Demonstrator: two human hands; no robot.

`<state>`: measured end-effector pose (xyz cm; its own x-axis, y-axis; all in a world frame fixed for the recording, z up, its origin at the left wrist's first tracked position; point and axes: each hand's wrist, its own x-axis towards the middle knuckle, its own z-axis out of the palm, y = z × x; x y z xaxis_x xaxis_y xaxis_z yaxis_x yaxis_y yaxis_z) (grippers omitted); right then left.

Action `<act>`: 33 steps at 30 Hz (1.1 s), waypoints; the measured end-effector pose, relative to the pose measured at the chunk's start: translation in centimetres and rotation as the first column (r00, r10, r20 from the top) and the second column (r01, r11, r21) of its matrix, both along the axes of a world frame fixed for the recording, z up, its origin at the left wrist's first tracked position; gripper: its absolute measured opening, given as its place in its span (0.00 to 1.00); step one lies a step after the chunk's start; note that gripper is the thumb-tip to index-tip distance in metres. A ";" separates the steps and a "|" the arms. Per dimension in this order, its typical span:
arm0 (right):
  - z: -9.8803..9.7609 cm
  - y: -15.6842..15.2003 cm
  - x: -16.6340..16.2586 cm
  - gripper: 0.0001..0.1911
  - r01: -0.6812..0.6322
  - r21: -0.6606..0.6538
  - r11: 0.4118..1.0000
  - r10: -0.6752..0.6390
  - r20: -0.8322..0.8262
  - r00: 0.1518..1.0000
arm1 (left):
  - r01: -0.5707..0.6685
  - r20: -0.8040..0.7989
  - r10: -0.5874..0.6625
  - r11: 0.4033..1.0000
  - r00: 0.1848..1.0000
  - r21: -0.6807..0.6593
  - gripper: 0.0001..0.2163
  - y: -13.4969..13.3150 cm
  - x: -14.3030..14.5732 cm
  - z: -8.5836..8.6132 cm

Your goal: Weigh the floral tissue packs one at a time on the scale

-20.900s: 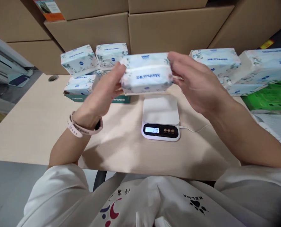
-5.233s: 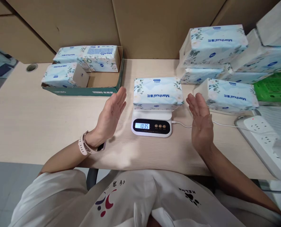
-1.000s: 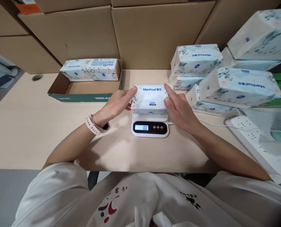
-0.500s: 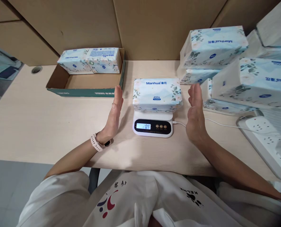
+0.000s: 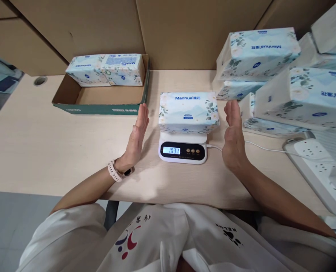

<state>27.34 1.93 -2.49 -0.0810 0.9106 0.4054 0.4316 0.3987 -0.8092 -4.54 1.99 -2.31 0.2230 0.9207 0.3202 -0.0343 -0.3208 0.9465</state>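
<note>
A pale blue tissue pack (image 5: 188,109) with floral print lies on a white digital scale (image 5: 182,160), covering most of its platform. The lit display (image 5: 171,150) appears to read 103.1. My left hand (image 5: 136,138) is held upright to the left of the pack, fingers straight, apart from it and holding nothing. On the other side, my right hand (image 5: 233,138) is raised the same way, palm facing the pack, not touching it. A pink-strapped watch (image 5: 115,172) is on my left wrist.
At the back left is a green cardboard box (image 5: 100,109) with two tissue packs (image 5: 122,70) inside. Stacked tissue packs (image 5: 258,54) fill the right side. A white cable (image 5: 265,149) runs from the scale past a power strip (image 5: 315,158). Brown panels (image 5: 179,34) stand behind.
The scale's display has changed to about 103.1 from a blurred, shifting number. Both hands stay almost still beside the pack; the view has shifted slightly.
</note>
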 end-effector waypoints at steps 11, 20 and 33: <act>0.7 -0.3 -0.4 0.37 0.020 -0.017 1.000 -0.020 0.021 1.000 | -0.011 0.049 0.013 0.999 0.999 -0.040 0.34 0.0 0.1 0.6; 0.8 -0.4 -0.3 0.38 0.003 -0.009 1.000 -0.002 0.044 0.999 | -0.033 0.057 0.038 0.996 0.998 -0.081 0.35 0.0 0.2 0.8; 0.6 -0.3 -0.3 0.39 0.005 -0.019 1.000 -0.004 0.055 0.998 | -0.033 0.065 0.039 0.995 0.997 -0.099 0.35 0.0 0.2 0.8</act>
<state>27.00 1.60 -1.91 -0.0984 0.9184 0.3833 0.4773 0.3815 -0.7916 -4.39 2.03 -1.52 0.1704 0.9554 0.2411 -0.0884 -0.2289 0.9694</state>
